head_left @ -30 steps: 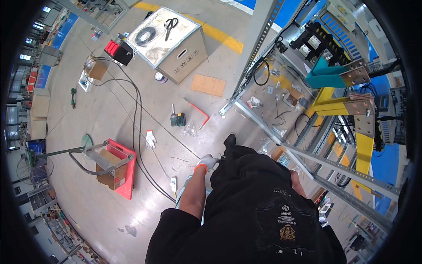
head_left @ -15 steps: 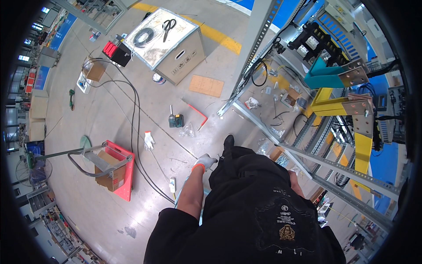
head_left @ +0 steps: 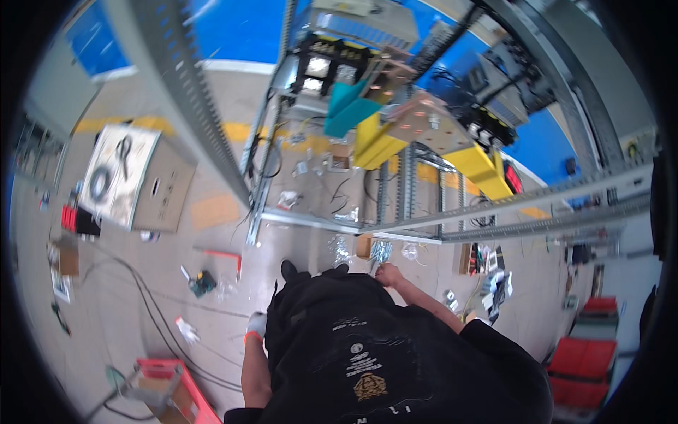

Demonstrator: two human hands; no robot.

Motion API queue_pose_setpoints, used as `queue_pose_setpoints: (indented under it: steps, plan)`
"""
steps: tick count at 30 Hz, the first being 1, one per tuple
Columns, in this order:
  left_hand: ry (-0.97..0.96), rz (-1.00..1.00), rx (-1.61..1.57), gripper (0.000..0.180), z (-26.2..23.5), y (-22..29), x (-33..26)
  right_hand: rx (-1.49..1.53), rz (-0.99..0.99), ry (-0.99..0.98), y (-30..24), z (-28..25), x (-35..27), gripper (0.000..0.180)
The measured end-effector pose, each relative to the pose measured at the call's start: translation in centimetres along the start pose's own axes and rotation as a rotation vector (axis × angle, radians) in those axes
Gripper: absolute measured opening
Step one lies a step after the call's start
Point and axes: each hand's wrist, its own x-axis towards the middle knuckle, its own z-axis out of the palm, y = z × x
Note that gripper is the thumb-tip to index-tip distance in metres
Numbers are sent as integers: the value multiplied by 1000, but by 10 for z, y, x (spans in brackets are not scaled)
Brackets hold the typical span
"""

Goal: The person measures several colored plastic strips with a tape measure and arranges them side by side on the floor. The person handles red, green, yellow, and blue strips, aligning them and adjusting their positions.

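Observation:
My left hand (head_left: 257, 325), in a pale glove with an orange cuff, hangs beside my black shirt (head_left: 339, 353). Its fingers are blurred and partly hidden by the cloth. My right hand (head_left: 387, 274) is bare, with its fingers curled close to the front of my body; what they hold, if anything, I cannot make out. Just beyond it on the floor lies a heap of silvery bolts (head_left: 381, 250) next to a small open cardboard box (head_left: 364, 246). Clear plastic bags with small hardware (head_left: 340, 249) lie left of the box.
A metal frame (head_left: 311, 222) stands ahead, carrying teal (head_left: 349, 109) and yellow (head_left: 459, 166) covered busbars. A wooden crate (head_left: 166, 187), a cordless power tool (head_left: 203, 283), a loose glove (head_left: 186, 330), black cables (head_left: 145, 290) and a red trolley (head_left: 201, 399) are on the left.
My view has swung right, so the frame now fills the middle and the crate sits farther left. My right hand, mostly hidden before, now shows near the bolts.

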Motion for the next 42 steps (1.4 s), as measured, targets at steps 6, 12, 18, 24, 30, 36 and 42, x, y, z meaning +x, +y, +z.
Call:
queue_pose_setpoints:
  steps: [6,12,18,24,30,36,42]
  plan:
    - [-8,-24,-23,59,-21,23,-16,142,170,25,-29,-10,-15,31]
    - [-16,125,149,53,-46,46,-23,209,64,92,-11,16,-22,27]
    - [-168,399,850,53,-40,41,-2,-216,-192,65,52,79,16,21]
    - [-53,-213,122,60,-15,39,-12,-318,-368,-125,55,46,4,35]
    - [141,-162,-320,51,1,41,-53,-556,-729,-129,59,0,39,37]
    - [207,-154,-884,44,-15,26,-65,175,-11,-80,-2,-54,61,31]
    - [358,207,-1487,29,-100,23,-38,534,-189,-99,-98,-72,81,25]
